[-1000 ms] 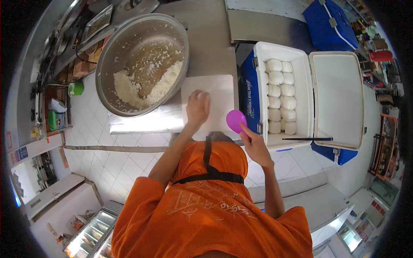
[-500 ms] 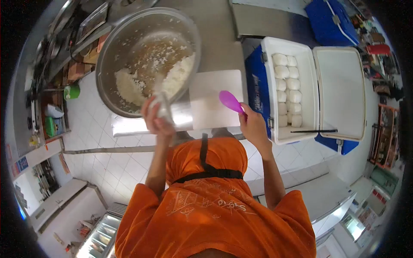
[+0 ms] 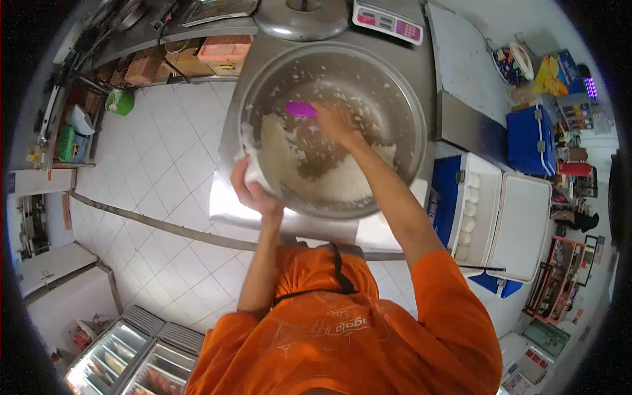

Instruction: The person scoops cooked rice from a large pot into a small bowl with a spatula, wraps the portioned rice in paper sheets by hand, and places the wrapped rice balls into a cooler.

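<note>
A large metal pot (image 3: 411,85) stands on the steel counter, with white rice (image 3: 336,184) heaped along its near and left sides and grains stuck to its wall. Inside it, my right hand (image 3: 337,125) is closed on a purple rice paddle (image 3: 301,109), whose blade points left. At the pot's left rim, my left hand (image 3: 258,194) grips a whitish, partly see-through plastic bag (image 3: 260,172). The bag overlaps the rim; how full it is I cannot tell.
An open cooler (image 3: 484,210) holding several white rounded bundles (image 3: 467,224) stands at right. Behind the pot are a metal lid (image 3: 303,23) and a digital scale (image 3: 388,23). A white board (image 3: 378,234) lies partly under my right arm. A blue cooler (image 3: 530,138) is farther right.
The view has shifted left. My right hand has carried the paddle from above the white board into the pot. My left hand, still gripping the bag, is now at the pot's left rim.
</note>
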`<state>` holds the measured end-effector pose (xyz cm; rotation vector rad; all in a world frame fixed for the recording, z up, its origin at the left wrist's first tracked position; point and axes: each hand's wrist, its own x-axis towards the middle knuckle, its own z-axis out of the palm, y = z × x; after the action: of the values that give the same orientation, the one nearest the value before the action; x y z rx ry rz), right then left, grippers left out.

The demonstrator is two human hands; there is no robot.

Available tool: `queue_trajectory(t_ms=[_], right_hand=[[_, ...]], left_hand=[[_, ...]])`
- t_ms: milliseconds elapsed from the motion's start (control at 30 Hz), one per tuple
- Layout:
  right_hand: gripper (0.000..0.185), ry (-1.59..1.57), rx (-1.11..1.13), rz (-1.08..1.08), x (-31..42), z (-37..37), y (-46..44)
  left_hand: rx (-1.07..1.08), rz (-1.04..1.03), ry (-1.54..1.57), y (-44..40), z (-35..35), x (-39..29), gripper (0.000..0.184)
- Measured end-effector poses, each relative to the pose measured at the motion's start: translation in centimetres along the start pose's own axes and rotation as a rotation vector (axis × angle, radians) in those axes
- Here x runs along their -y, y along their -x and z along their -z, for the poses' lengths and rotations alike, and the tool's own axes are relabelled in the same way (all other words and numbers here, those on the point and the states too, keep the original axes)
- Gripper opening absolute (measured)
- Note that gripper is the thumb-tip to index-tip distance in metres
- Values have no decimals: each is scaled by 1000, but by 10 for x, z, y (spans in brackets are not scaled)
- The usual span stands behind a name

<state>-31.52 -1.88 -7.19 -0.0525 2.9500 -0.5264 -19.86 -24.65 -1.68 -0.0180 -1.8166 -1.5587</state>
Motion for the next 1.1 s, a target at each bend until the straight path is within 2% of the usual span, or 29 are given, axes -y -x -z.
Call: queue_trajectory(t_ms=[67, 167, 267, 367, 433, 500, 567, 633, 733, 800, 867, 933, 1033, 1067, 1100], right_hand=[[41, 86, -87, 47, 6, -22, -36], [43, -166, 127, 72, 21, -18, -60], [40, -207, 352, 285, 0, -19, -72], [48, 156, 159, 527, 23, 38, -29], [51, 359, 195, 411, 47, 69, 25], [54, 481, 158, 391, 50, 67, 77], [53, 460, 224, 426, 35, 36, 107], [51, 428, 279, 435, 28, 35, 123], [46, 378, 297, 421, 16, 80, 96], [41, 226, 341, 189, 34, 86, 84], [35, 222, 338, 224, 48, 51, 88], [30, 343, 262, 484, 45, -29, 111], [28, 221, 321, 684, 23, 16, 65], [35, 160, 252, 646, 27, 46, 57], [33, 228, 210, 565, 34, 46, 57]], left_hand=[[33, -1, 15, -2, 2, -1, 51], [157, -100, -95, -10, 6, -4, 53], [148, -117, -35, -12, 5, 0, 51], [177, -102, -28, -11, 7, 2, 50], [184, -81, -33, -8, 11, 2, 50], [182, -76, -15, -8, 9, 5, 51], [144, -90, -20, -13, 6, 3, 48], [140, -71, -43, -8, 10, -1, 50], [114, -65, -58, -6, 4, 2, 58], [101, -51, -65, -7, 2, 2, 58], [62, -31, -75, -4, 0, -1, 56], [42, -18, -70, -8, -2, -3, 51], [24, -26, -51, -8, -4, -2, 52], [13, -35, -33, -6, -6, 2, 51], [-2, -52, -35, -8, -7, 4, 51]])
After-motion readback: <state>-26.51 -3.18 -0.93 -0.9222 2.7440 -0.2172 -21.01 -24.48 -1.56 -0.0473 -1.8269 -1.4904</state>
